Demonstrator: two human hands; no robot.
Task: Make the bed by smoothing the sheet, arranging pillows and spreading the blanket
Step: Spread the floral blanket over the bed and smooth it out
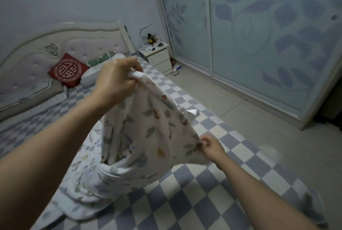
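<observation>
Both forearms reach out over the foot of the bed (185,202), whose blue-and-white checked sheet (212,189) lies fairly flat and mostly uncovered, so the person seems to be on the blanket step. Largest of the loose things is the floral blanket (148,137): most of it sits bunched in a heap on the sheet at the lower left, while one edge is lifted and stretched between the two hands, probably to find a straight side before it is thrown open. Further up, against the padded headboard (37,59), a red embroidered cushion (67,69) leans on its corner, with a white pillow (92,76) just beside it and a greenish one behind, partly hidden by the raised hand.

Left hand (115,79) is held high, fingers curled tight round a gathered corner of the blanket. Right hand (211,146) is lower and nearer the bed's right edge, thumb and fingertips pinching the hem.

Room to move looks generous: bare tiled floor (249,100) runs along the right side of the bed to the sliding wardrobe doors (259,35), and only the small nightstand (157,54) stands near the head corner. Spreading towards the pillows should meet nothing, though the heap could drag the sheet into wrinkles.
</observation>
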